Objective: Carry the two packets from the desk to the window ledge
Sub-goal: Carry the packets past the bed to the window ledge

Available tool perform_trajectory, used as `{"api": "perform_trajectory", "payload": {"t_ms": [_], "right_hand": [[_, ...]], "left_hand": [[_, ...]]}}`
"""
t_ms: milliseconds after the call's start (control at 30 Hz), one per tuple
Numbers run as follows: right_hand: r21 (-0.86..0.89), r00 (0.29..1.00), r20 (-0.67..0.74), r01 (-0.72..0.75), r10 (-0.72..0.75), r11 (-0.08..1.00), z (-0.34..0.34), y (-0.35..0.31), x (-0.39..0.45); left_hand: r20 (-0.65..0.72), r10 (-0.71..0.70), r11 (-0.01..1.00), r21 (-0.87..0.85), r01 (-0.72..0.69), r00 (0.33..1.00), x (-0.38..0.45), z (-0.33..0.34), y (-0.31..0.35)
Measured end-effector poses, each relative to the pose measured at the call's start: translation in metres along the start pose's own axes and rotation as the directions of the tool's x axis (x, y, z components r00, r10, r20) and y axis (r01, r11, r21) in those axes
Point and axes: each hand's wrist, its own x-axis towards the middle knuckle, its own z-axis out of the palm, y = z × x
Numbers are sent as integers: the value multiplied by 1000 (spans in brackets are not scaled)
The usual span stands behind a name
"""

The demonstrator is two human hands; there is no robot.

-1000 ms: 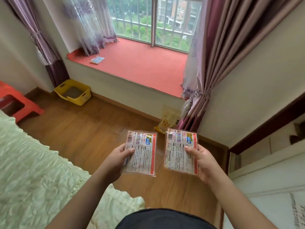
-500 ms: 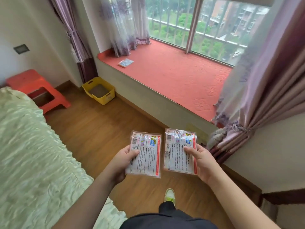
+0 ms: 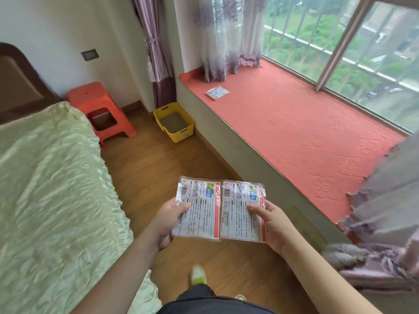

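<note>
I hold two flat clear packets with printed white labels and red edge strips, side by side over the wooden floor. My left hand grips the left packet by its left edge. My right hand grips the right packet by its right edge. The window ledge, covered in red textured mat, runs along the right, just beyond the packets. A small packet lies on the ledge's far left end.
A bed with a pale green cover fills the left. A yellow bin and an orange stool stand on the floor ahead. Curtains hang at the ledge's near right end and at its far corner.
I have walked closer to the ledge and the view has turned left. The two packets now sit edge to edge. Both hands keep their grip.
</note>
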Motion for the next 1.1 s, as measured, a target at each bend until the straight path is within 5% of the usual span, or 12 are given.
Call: {"api": "perform_trajectory", "payload": {"t_ms": [633,1100], "right_hand": [[-47,998,66,-22,25,999,159,-127,226],[-14,997,74,3,-2,1000,188,-234,411]], "left_hand": [[-62,30,995,-89,-36,998,185,-124,181],[-110,-10,1000,-3,10,994,352,-123,304]]}}
